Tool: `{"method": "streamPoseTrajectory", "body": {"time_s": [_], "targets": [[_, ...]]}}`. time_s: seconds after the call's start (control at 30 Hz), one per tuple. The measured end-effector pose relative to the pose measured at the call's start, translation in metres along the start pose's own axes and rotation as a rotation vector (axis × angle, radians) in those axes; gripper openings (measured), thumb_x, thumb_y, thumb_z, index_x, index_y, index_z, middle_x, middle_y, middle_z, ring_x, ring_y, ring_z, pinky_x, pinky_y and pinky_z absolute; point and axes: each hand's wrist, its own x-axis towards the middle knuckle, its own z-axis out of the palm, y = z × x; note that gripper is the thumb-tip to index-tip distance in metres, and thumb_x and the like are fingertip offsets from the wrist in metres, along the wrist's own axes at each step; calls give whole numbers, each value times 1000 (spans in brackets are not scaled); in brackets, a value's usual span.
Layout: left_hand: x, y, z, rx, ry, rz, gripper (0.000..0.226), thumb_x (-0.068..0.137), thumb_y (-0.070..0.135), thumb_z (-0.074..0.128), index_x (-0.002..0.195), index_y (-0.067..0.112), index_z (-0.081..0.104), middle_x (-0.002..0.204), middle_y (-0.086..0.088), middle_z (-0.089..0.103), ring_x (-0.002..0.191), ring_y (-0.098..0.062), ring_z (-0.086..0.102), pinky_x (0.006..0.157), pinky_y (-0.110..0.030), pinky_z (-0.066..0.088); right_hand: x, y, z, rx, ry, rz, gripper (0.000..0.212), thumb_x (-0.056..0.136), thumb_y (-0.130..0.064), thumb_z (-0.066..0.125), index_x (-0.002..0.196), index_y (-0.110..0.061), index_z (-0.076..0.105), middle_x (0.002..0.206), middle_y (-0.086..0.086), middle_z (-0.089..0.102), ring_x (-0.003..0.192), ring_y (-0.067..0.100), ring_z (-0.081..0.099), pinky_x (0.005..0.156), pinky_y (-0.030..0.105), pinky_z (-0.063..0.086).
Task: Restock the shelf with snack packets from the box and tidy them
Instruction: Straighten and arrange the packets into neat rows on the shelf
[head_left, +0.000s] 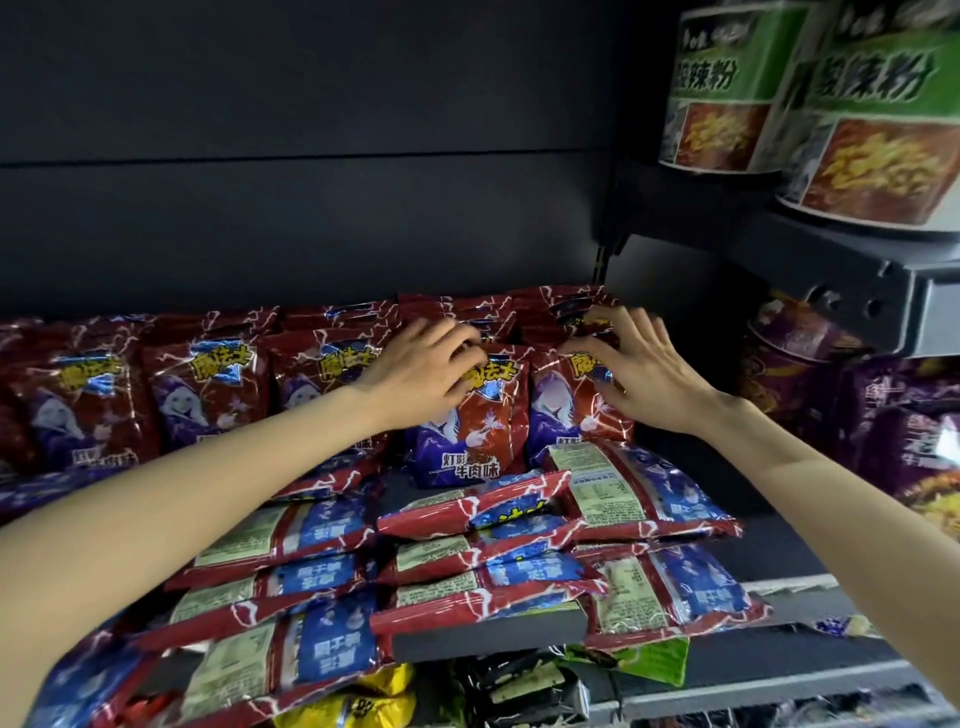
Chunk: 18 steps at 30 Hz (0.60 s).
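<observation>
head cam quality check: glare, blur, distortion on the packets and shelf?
Head view: glare streaks on the foil of the flat-lying packets; wide-angle bending tilts the noodle tubs at top right; back panel dim, little detail; left hand and right hand fairly sharp; edges soft.

Packets (470, 415) are shiny crinkly plastic foil, super glossy. Shelf (483, 636) and back panel (311, 156) look like matt dark metal. Noodle tubs (878, 130) have smooth printed paper wraps.
</observation>
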Motion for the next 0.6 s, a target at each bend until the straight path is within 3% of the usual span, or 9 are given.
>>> {"method": "streamPoseTrajectory", "body": {"time_s": [0.03, 0.1, 0.2, 0.27, 0.4, 0.6], "targets": [[-3, 0, 2, 51, 28, 62, 41, 85, 38, 59, 118, 13, 58, 134, -11, 49, 121, -28, 46, 102, -47, 35, -1, -1, -4, -41, 21, -19, 55, 75, -12, 71, 126, -25, 56, 131, 12, 43, 111, 28, 42, 91, 46, 40], [-9, -1, 5, 69, -21, 207, 61, 82, 57, 51, 127, 17, 53, 145, -9, 38, 134, -24, 29, 113, -47, 12, -4, -3, -9, -88, 50, -96, 50, 74, -23, 75, 122, -24, 59, 131, 11, 45, 111, 26, 41, 88, 43, 40], [-16, -2, 12, 140, -181, 331, 90, 77, 76, 40, 146, 20, 29, 156, -8, 17, 144, -23, 6, 115, -49, -4, -8, -3, -8, -169, -29, -247, 59, 71, -42, 77, 125, -26, 57, 132, 6, 48, 118, 25, 41, 89, 41, 43], [-18, -1, 16, 205, -290, 316, 106, 73, 83, 38, 151, 20, 5, 158, -8, -5, 145, -24, -12, 113, -51, -13, -8, -2, 0, -232, -114, -272, 71, 72, -53, 71, 134, -29, 48, 143, 6, 40, 130, 27, 34, 100, 44, 39], [-15, 0, 21, 256, -375, 265, 110, 76, 82, 37, 146, 22, -23, 150, -4, -33, 136, -21, -36, 110, -52, -21, -6, 1, 12, -350, -208, -281, 96, 71, -63, 60, 150, -25, 20, 157, 11, 11, 145, 31, 11, 113, 50, 18], [-20, -8, 23, 212, -290, 217, 112, 74, 77, 49, 148, 24, -18, 155, -2, -26, 140, -19, -28, 111, -57, -13, 7, 0, 17, -403, -216, -348, 104, 70, -62, 63, 152, -20, 13, 158, 16, 5, 145, 32, 7, 113, 51, 11]]}}
